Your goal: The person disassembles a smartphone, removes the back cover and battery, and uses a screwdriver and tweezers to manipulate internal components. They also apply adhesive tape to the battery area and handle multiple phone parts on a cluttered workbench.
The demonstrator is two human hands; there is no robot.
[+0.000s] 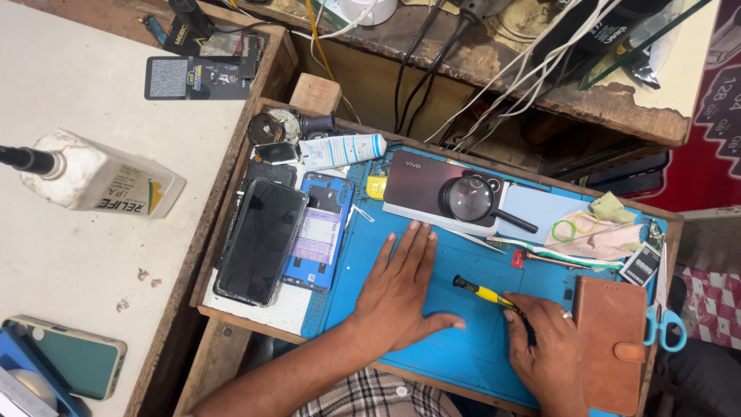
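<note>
gripping a yellow screwdriver [480,291], the right hand [544,347] works while the left hand [401,289] lies flat, released, on the blue mat [463,351].

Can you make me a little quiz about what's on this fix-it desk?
1. True or false: the left hand lies flat on the blue mat.
2. What does the right hand hold?
A. scissors
B. a yellow and black screwdriver
C. a magnifying glass
3. Fill in: the magnifying glass rests on top of a ___ phone box.

Key:
1. True. The palm is down and the fingers are spread, holding nothing.
2. B. The scissors lie at the desk's right edge, beyond the brown wallet case.
3. Dark maroon.
</note>
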